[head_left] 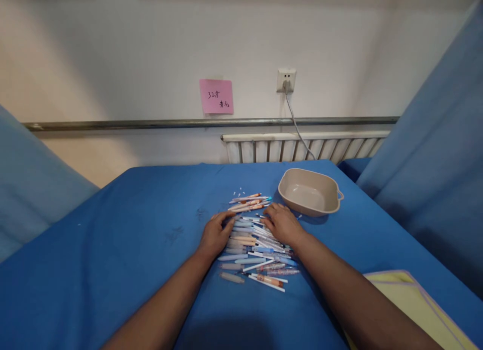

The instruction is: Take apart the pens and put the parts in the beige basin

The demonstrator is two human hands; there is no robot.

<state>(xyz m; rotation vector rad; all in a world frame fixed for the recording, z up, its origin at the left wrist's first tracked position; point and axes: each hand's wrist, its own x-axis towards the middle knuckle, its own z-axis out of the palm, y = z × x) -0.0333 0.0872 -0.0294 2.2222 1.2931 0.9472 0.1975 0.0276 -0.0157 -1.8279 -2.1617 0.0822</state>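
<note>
1. The left hand lies palm down at the left edge of a pile of pens, just below the middle of the frame. Its fingers are loosely spread and slightly curled, the tips resting on the upper left pens; they grip nothing.
2. The right hand lies palm down on the right side of the same pile. Its fingers are a little apart and bent, pressing on the pens under them; whether any pen is pinched beneath the palm cannot be told.
3. The two hands face each other across the pile, near but not touching.
4. The pens lie mostly crosswise in a loose heap on the blue cloth. A few stray ones sit at the top and bottom of the heap, and several small white bits lie just above it.
5. Both bare forearms run from the lower edge of the frame up towards the middle, converging on the pile.
6. A beige bowl stands right of centre, just beyond the right hand, apart from it. It holds nothing that shows.
7. A yellow cloth lies at the lower right, beside the right forearm.
8. On the wall above are a pink note, a socket with a cable, and a white radiator.
9. Blue fabric rises at the right edge of the frame.
</note>
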